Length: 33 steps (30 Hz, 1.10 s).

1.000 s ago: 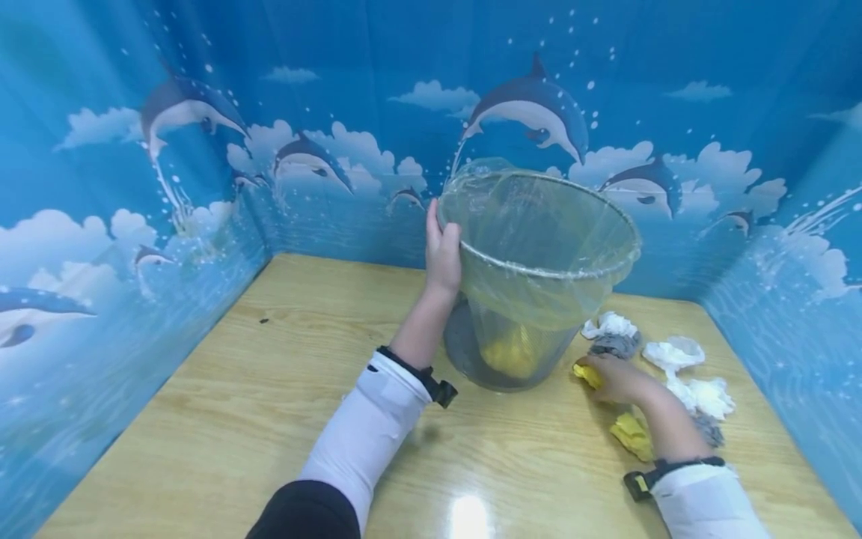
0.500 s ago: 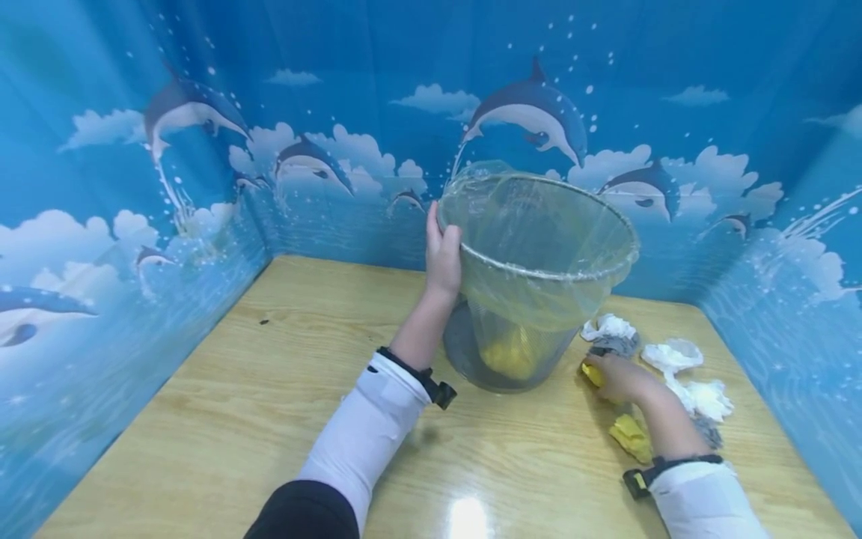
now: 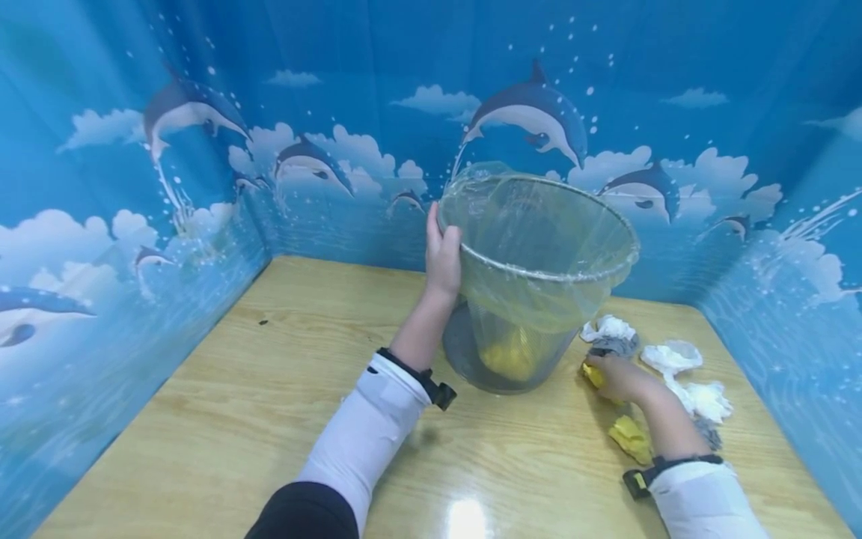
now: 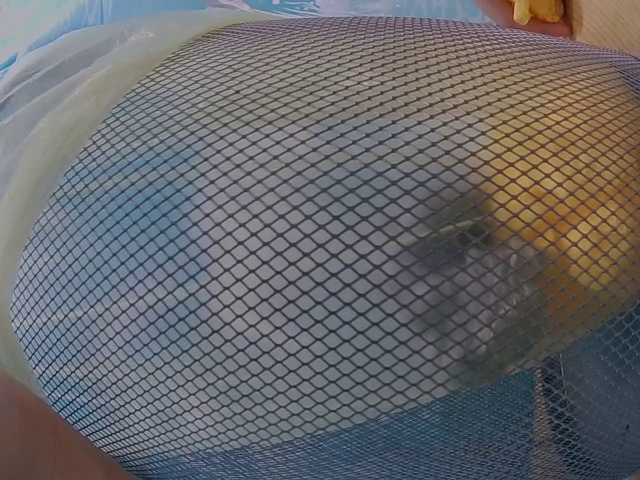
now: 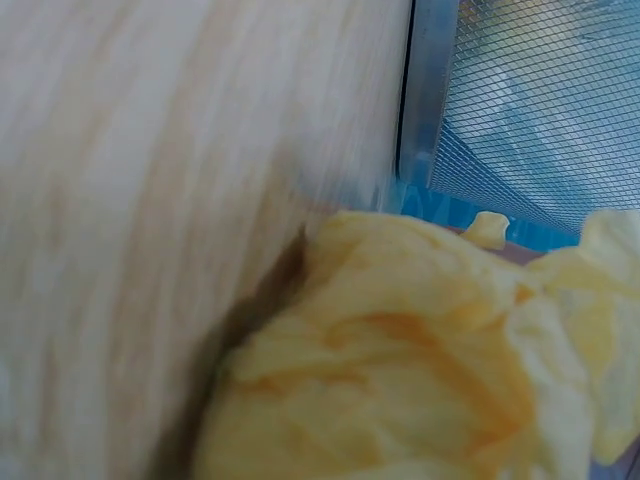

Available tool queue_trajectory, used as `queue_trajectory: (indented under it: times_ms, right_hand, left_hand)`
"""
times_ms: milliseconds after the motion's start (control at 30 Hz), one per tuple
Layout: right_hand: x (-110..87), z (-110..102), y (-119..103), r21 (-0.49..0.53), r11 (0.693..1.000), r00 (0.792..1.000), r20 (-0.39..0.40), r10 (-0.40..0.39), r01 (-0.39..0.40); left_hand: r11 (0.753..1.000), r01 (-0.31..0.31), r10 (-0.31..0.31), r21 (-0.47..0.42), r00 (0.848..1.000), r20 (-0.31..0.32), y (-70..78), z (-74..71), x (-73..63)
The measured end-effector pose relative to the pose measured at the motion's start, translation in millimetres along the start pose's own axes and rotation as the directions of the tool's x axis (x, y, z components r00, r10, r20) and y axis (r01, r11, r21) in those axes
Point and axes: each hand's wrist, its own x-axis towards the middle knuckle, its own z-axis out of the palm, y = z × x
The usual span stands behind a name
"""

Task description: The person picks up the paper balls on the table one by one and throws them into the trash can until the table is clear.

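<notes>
A mesh wastebasket [image 3: 532, 274] lined with a translucent yellowish bag [image 3: 525, 303] leans to the right on the wooden table. My left hand [image 3: 443, 263] grips its rim at the left, thumb toward me. Through the mesh wall [image 4: 290, 260] in the left wrist view, crumpled yellow paper [image 4: 585, 235] and a greyish wad [image 4: 490, 300] show inside. To the right of the basket, my right hand [image 3: 622, 380] pinches a crumpled yellow paper [image 3: 592, 375] low over the table. Another yellow paper [image 3: 631, 439] lies below that wrist. Large yellow paper [image 5: 410, 360] covers the right wrist view's lower part.
Beyond the right hand lie a white wad [image 3: 609, 327] and a grey wad [image 3: 616, 345]. More white wads [image 3: 707, 400] and a grey one [image 3: 707, 432] are at the right. A dolphin-printed curtain [image 3: 364, 90] borders the table [image 3: 283, 359].
My right hand has shifted slightly to the right with the yellow paper. The left hand and wastebasket have stayed in place.
</notes>
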Motion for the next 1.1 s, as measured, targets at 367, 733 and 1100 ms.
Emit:
queue_trajectory:
  times_ms: [367, 733, 1100]
  right_hand:
    - [-2.5, 0, 0, 0.014, 0.999, 0.996, -0.07, -0.046, 0.047]
    - [0.9, -4, 4, 0.049, 0.989, 0.939, -0.325, -0.116, 0.139]
    - [-4.6, -31, 5, 0.113, 0.994, 0.927, -0.372, 0.045, -0.003]
  left_hand:
    - [1.0, 0.002, -0.002, -0.003, 1.0, 0.004, -0.1, -1.0, -0.8]
    - [1.0, -0.023, 0.023, -0.003, 1.0, 0.005, -0.1, -1.5, -0.8]
    - [1.0, -0.028, 0.028, -0.007, 1.0, 0.002, -0.9, -0.5, 0.0]
